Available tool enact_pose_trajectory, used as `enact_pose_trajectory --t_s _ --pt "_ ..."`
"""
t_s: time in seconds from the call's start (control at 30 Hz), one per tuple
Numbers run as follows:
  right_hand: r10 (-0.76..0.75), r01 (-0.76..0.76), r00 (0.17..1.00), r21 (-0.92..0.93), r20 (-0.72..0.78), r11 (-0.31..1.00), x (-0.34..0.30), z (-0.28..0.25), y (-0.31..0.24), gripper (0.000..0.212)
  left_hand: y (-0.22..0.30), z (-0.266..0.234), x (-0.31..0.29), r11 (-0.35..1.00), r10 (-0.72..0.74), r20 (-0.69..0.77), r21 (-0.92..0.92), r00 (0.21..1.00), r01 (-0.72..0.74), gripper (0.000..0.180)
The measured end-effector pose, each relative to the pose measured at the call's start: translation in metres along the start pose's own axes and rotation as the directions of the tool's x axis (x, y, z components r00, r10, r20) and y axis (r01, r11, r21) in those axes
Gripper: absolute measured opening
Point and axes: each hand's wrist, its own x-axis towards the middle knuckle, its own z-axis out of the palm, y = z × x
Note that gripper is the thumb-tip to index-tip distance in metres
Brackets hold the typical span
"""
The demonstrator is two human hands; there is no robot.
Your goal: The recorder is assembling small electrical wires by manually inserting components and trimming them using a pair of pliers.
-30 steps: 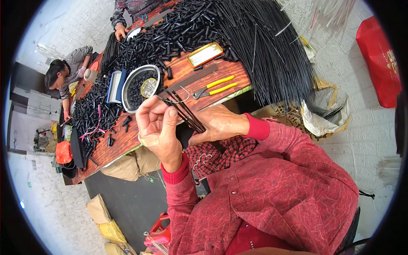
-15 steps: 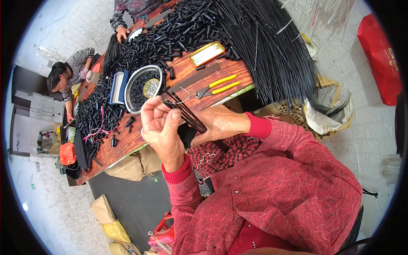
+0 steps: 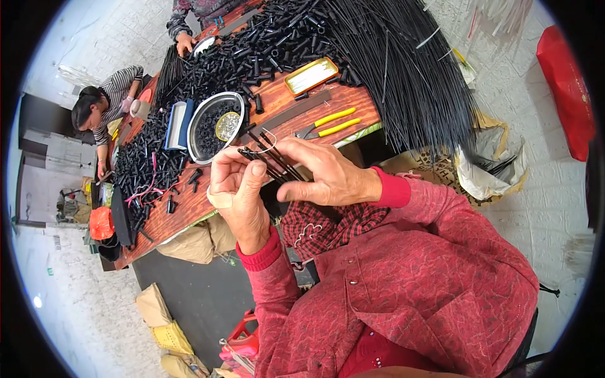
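Note:
My left hand (image 3: 239, 195) is closed, its thumb and fingers pinching a few thin black rods (image 3: 277, 167) near their far ends. My right hand (image 3: 334, 173) curls around the same rods from the right; its thumb stands a little apart from the fingers, and part of its grip is hidden. A thin whitish wire (image 3: 273, 140) loops out beside the rods' upper ends. Just beyond, on the wooden table, lie pliers with yellow handles (image 3: 334, 118) and a flat dark bar (image 3: 287, 116).
Black tubular pieces (image 3: 271, 47) are heaped across the table (image 3: 189, 211). A metal bowl (image 3: 195, 123) contains black parts and a small round tub (image 3: 227, 126). Nearby are a yellow tray (image 3: 310, 75), a blue-and-white box (image 3: 179, 126) and long black strands (image 3: 403, 82). Two other people work across the table.
My right hand has moved up along the rods, and its thumb has opened away from them. My left hand keeps its pinch. The view has shifted slightly.

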Motion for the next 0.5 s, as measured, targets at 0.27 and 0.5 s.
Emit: enact_pose_trajectory --t_s 0.27,0.5 --pt "0.161 -0.156 0.986 0.615 0.047 0.773 0.006 0.009 0.007 0.045 0.003 -0.005 0.000 0.998 -0.038 0.033 -0.055 0.999 0.040 0.026" --pt "0.178 -0.238 0.971 0.646 0.158 0.725 0.010 0.010 0.013 0.048 0.001 -0.007 0.002 0.992 -0.027 0.059 -0.120 0.998 0.034 0.029"
